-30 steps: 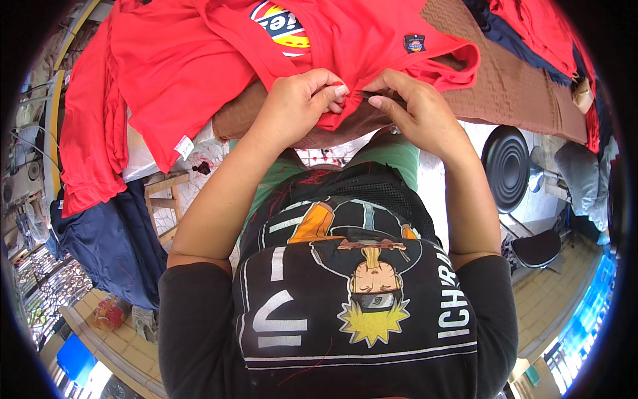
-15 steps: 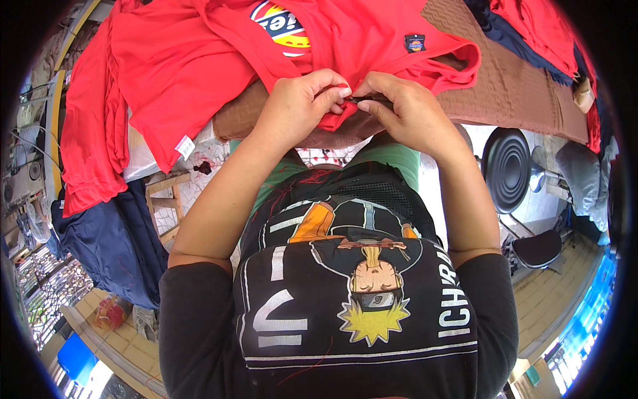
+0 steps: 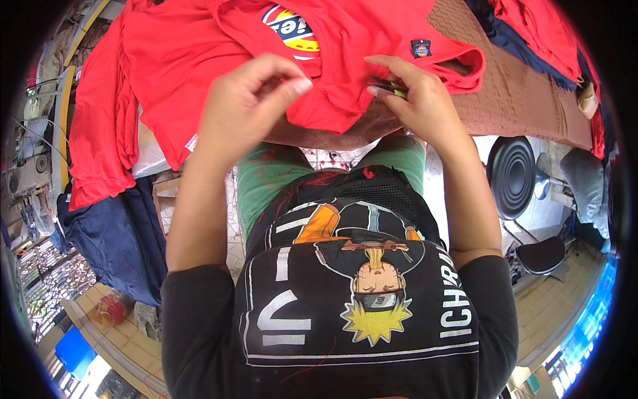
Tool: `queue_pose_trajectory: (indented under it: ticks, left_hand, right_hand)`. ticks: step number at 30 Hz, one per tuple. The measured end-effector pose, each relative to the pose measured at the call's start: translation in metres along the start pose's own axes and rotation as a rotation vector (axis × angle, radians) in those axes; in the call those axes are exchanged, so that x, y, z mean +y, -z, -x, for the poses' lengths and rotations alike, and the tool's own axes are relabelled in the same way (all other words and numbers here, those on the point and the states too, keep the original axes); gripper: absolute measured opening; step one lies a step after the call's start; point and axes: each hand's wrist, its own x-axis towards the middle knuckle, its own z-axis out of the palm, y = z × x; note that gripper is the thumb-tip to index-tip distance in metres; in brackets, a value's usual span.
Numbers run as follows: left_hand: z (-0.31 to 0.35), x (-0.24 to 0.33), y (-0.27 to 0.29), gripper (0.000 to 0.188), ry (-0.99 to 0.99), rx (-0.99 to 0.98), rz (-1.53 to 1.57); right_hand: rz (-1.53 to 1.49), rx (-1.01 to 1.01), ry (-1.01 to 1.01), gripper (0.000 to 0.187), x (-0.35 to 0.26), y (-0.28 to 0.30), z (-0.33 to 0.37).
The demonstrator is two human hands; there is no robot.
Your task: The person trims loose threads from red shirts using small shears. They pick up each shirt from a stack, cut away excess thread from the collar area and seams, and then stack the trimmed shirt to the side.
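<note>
A red shirt (image 3: 179, 73) with a round printed logo lies spread across the brown-covered table in front of me. My left hand (image 3: 249, 103) is raised over its near part, slightly blurred, with curved fingers and a gap inside the thumb; I see nothing held. Dark-bladed thread snips (image 3: 387, 86) with a yellow-green part rest in my right hand (image 3: 419, 96), their blades pointing left over the shirt's near edge. The right palm hides some of the snips. A small red scrap (image 3: 369, 172) is on the dark mesh at my lap.
Brown quilted cloth (image 3: 525, 106) covers the table. More red garments (image 3: 538, 30) lie at the far right, over navy cloth. Navy fabric (image 3: 116, 233) hangs at the left. A round black stool (image 3: 512, 176) stands right of my legs.
My left hand has let go of the shirt's edge and moved left and toward me. My right hand has shifted slightly right with the snips. The red scrap now shows on my lap.
</note>
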Motion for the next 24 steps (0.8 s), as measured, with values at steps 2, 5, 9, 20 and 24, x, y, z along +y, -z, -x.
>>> queue_pose_trajectory:
  ticks: [2,5,9,20,24]
  left_hand:
    - [0.001,-0.012,-0.021,0.019,-0.246,0.037,-0.232]
    - [-0.002,-0.021,-0.049,0.021,-0.372,0.042,-0.408]
    - [-0.003,-0.039,-0.06,0.015,-0.315,0.014,-0.419]
    - [0.015,-0.043,-0.051,0.011,-0.235,-0.019,-0.094]
    - [0.023,-0.04,-0.052,0.016,-0.181,-0.054,-0.027]
  right_hand:
    - [0.035,0.027,-0.027,0.029,0.008,-0.014,-0.002]
    - [0.081,0.021,-0.05,0.024,0.019,-0.022,-0.002]
    - [0.121,0.034,-0.067,0.022,0.017,-0.023,-0.002]
    - [0.174,0.013,-0.073,0.019,0.019,-0.023,-0.003]
    - [0.059,0.042,-0.043,0.021,0.003,-0.018,0.005]
